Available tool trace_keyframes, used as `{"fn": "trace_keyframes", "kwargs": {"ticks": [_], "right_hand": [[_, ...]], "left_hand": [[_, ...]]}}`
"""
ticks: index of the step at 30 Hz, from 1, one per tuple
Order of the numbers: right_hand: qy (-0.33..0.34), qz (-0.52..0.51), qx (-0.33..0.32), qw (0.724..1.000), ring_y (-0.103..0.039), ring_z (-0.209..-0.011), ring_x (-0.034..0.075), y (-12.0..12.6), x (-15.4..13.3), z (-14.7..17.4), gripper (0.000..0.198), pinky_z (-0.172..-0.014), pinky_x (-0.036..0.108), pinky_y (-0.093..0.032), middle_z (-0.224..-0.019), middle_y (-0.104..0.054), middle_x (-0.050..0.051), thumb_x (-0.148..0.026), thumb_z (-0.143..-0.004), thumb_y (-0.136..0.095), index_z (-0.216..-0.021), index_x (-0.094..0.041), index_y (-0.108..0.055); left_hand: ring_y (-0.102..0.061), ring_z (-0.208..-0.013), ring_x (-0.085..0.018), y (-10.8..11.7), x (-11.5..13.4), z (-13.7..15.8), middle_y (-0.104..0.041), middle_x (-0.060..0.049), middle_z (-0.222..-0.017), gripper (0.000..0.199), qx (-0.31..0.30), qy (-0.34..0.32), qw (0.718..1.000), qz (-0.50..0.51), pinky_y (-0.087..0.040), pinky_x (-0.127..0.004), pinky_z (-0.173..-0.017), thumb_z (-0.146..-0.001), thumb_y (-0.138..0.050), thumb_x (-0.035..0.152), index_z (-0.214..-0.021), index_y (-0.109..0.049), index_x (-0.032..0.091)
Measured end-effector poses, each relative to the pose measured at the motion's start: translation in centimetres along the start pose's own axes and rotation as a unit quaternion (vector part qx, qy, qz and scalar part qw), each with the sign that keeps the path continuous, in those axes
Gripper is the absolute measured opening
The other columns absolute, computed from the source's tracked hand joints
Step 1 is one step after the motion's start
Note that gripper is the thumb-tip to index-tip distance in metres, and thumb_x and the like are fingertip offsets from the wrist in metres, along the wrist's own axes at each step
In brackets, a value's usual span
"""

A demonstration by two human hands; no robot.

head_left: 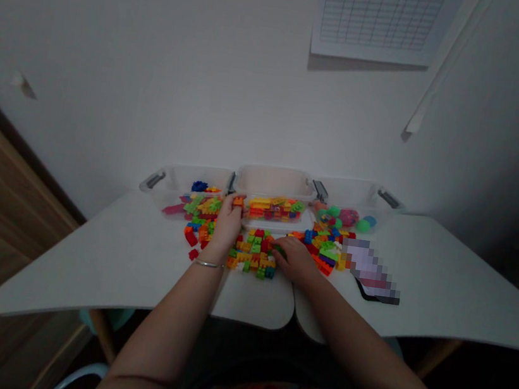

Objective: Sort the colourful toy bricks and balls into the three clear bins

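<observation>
My left hand (pixel 228 222), with a bangle at the wrist, is raised a little over the table and pinches an orange building brick (pixel 238 201). In front of me lies a flat cluster of toy building bricks (pixel 251 254) in yellow, orange, green, red and teal. At its right edge, my right hand (pixel 296 258) has thumb and fingers closed around what looks like a dark green building brick (pixel 280 249), partly hidden by the fingers. Loose bricks (pixel 191 236) lie left of my left wrist, and more loose bricks (pixel 325 257) lie beyond my right hand.
Along the wall stand a left clear bin (pixel 185 175), a middle clear bin (pixel 275 180) with bricks, and a right clear bin (pixel 355 194) with colourful balls. A phone (pixel 371 273) lies on the white table (pixel 448 289) at right. The table's front edge curves near my forearms.
</observation>
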State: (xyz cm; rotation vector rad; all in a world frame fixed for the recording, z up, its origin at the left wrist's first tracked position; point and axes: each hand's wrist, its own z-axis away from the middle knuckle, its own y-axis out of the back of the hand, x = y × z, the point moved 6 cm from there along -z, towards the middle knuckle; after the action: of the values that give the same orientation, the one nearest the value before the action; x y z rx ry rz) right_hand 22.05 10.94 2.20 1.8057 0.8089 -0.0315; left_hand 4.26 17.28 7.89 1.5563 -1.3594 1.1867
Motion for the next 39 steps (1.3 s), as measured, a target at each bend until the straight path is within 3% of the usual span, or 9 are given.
{"fn": "trace_keyframes", "kwargs": {"ticks": [5,9,13,17,20,22,29,34,39], "right_hand": [[0.000,0.000,-0.001,1.000,-0.058,-0.100,0.021,0.1,0.0,0.0,0.022,-0.091,0.035,-0.044,-0.105,-0.067,0.010,-0.026,-0.093,-0.049,-0.106,-0.016,-0.064],[-0.002,0.001,-0.002,1.000,-0.057,-0.100,0.021,0.2,-0.1,0.1,0.022,-0.090,0.035,-0.044,-0.105,-0.067,0.010,-0.026,-0.093,-0.049,-0.107,-0.017,-0.064],[-0.008,0.003,-0.004,1.000,-0.057,-0.102,0.021,0.2,-0.1,0.1,0.023,-0.092,0.036,-0.044,-0.107,-0.067,0.010,-0.027,-0.093,-0.051,-0.108,-0.017,-0.064],[-0.006,0.004,-0.002,1.000,-0.057,-0.104,0.022,0.0,0.1,0.1,0.024,-0.094,0.036,-0.043,-0.109,-0.067,0.009,-0.029,-0.094,-0.050,-0.110,-0.016,-0.064],[-0.004,0.000,-0.001,1.000,-0.058,-0.103,0.021,-0.1,0.2,0.1,0.024,-0.094,0.036,-0.044,-0.109,-0.068,0.009,-0.029,-0.094,-0.050,-0.109,-0.017,-0.064],[-0.002,-0.003,0.000,1.000,-0.058,-0.103,0.021,-0.1,0.3,0.1,0.024,-0.093,0.036,-0.044,-0.109,-0.068,0.009,-0.029,-0.094,-0.050,-0.109,-0.017,-0.064],[-0.004,-0.002,-0.003,1.000,-0.058,-0.103,0.021,0.0,0.2,0.1,0.024,-0.094,0.037,-0.044,-0.108,-0.068,0.010,-0.028,-0.093,-0.050,-0.108,-0.017,-0.064],[0.000,-0.007,-0.001,1.000,-0.057,-0.103,0.021,0.0,0.1,0.1,0.024,-0.093,0.036,-0.044,-0.108,-0.068,0.010,-0.027,-0.093,-0.050,-0.109,-0.016,-0.064],[-0.004,-0.002,0.001,1.000,-0.058,-0.104,0.021,0.1,0.1,0.1,0.024,-0.094,0.036,-0.044,-0.109,-0.068,0.010,-0.028,-0.093,-0.050,-0.109,-0.016,-0.064]], "left_hand": [[-0.043,-0.046,-0.007,-1.5,0.9,-1.3,-0.044,0.008,-0.061,0.037,-0.011,0.088,0.987,0.135,-0.034,-0.018,-0.047,-0.071,-0.046,0.016,-0.108,-0.046,0.021],[-0.041,-0.044,-0.008,-2.3,1.9,-2.5,-0.040,0.008,-0.059,0.026,-0.019,0.108,0.976,0.190,-0.034,-0.020,-0.045,-0.077,-0.044,0.026,-0.102,-0.048,0.021],[-0.057,-0.067,-0.013,-0.8,3.8,-3.7,-0.056,-0.001,-0.078,0.024,0.066,-0.054,0.996,-0.004,-0.048,-0.026,-0.066,-0.089,-0.036,0.026,-0.106,-0.050,0.020],[-0.057,-0.111,-0.021,-0.9,5.5,-3.1,-0.062,-0.011,-0.118,0.030,0.077,-0.210,0.947,-0.233,-0.040,-0.040,-0.102,-0.092,-0.040,0.025,-0.121,-0.048,0.019],[-0.056,-0.116,-0.024,-2.0,5.3,-2.9,-0.064,-0.008,-0.122,0.031,0.035,-0.213,0.908,-0.359,-0.021,-0.050,-0.115,-0.093,-0.043,0.024,-0.122,-0.051,0.022],[-0.059,-0.112,-0.025,-2.8,4.8,-3.0,-0.068,-0.007,-0.117,0.028,0.000,-0.194,0.885,-0.423,-0.018,-0.054,-0.115,-0.093,-0.043,0.024,-0.117,-0.057,0.023],[-0.060,-0.109,-0.027,-4.2,4.1,-2.8,-0.069,-0.014,-0.111,0.039,-0.034,-0.220,0.824,-0.522,-0.039,-0.045,-0.100,-0.094,-0.034,0.024,-0.119,-0.062,0.015],[-0.051,-0.124,-0.030,-4.4,3.5,-2.3,-0.065,-0.017,-0.119,0.043,-0.027,-0.247,0.816,-0.522,-0.028,-0.052,-0.111,-0.095,-0.032,0.027,-0.122,-0.062,0.011],[-0.031,-0.141,-0.029,-3.8,3.0,-2.6,-0.058,-0.012,-0.134,0.041,-0.039,-0.244,0.857,-0.453,-0.021,-0.052,-0.117,-0.093,-0.037,0.026,-0.125,-0.059,0.014]]}}
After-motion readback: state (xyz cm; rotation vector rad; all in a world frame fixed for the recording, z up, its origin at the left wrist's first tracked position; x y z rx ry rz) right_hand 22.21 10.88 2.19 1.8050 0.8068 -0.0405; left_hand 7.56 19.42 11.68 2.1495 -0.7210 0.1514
